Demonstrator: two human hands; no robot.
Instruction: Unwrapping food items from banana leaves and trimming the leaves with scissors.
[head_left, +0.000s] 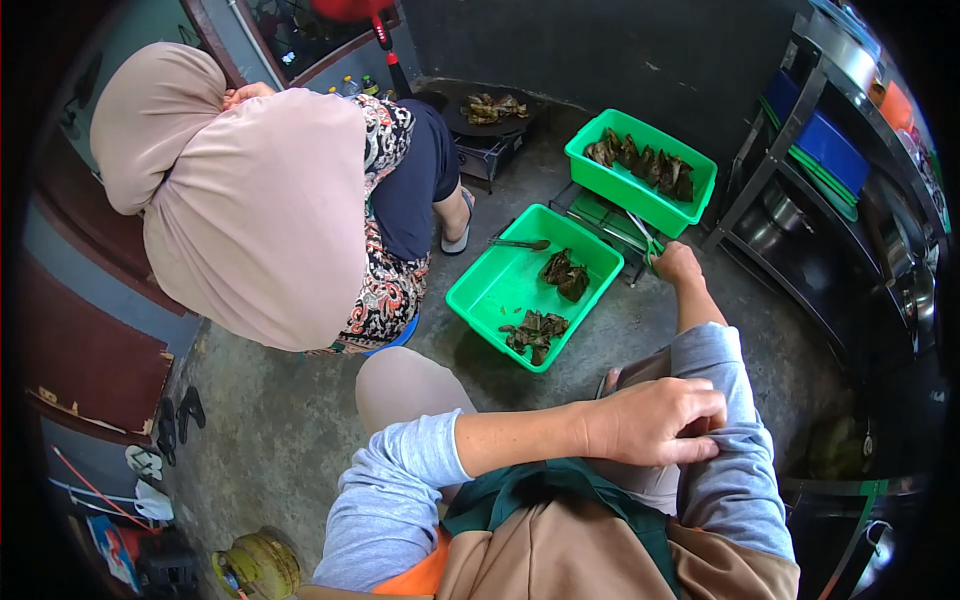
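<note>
My right hand (677, 264) reaches forward and holds scissors (640, 229) by their green handles, the blades pointing at the side of the far green plastic basin (703, 196). Brown leaf-wrapped parcels (646, 166) stand in a row in that basin. My left hand (664, 421) lies across my lap, its curled fingers and thumb pinching the grey right sleeve (739, 450) at the forearm. Before me, the nearer green plastic basin (480, 289) holds more leaf parcels (534, 335) in two groups. Tongs (521, 244) rest over its left rim.
A person (255, 217) sits close on the left, facing a stove (491, 154) with a pan of leaf parcels. A metal wire stand (604, 221) is beside the basins. At right is a metal shelf (776, 146) with trays and pots. A gas cylinder (259, 566) stands lower left.
</note>
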